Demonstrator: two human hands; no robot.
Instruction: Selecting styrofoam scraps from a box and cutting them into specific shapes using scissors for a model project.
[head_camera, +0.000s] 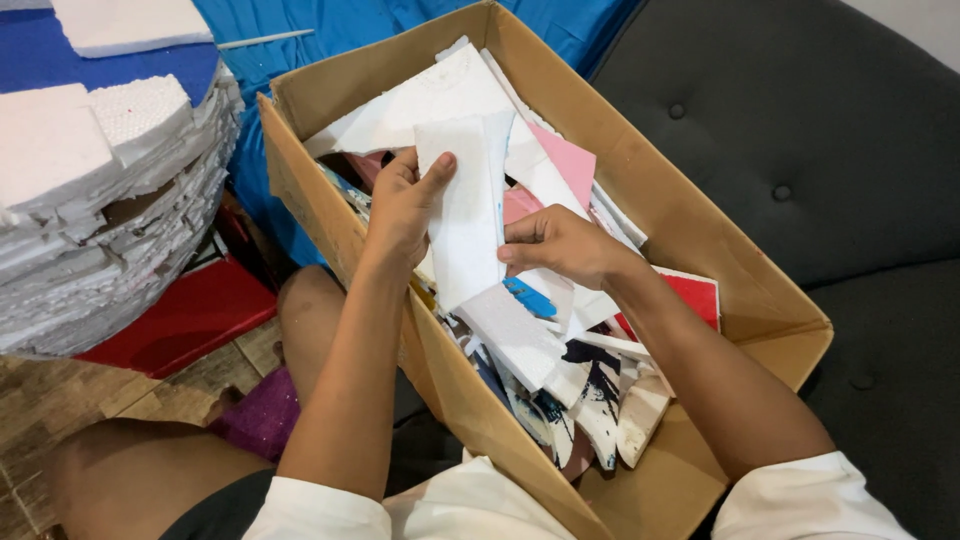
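White foam slabs (90, 190) stacked at nine o'clock; blue cloth (330, 30) at twelve; dark sofa (800, 140) at three.

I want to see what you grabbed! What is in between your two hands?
In the head view, a white foam piece stands between the left hand and the right hand. Both hands grip it over the cardboard box.

Short white sleeves end above the elbows — forearms bare, no rings or watch — dark shorts.
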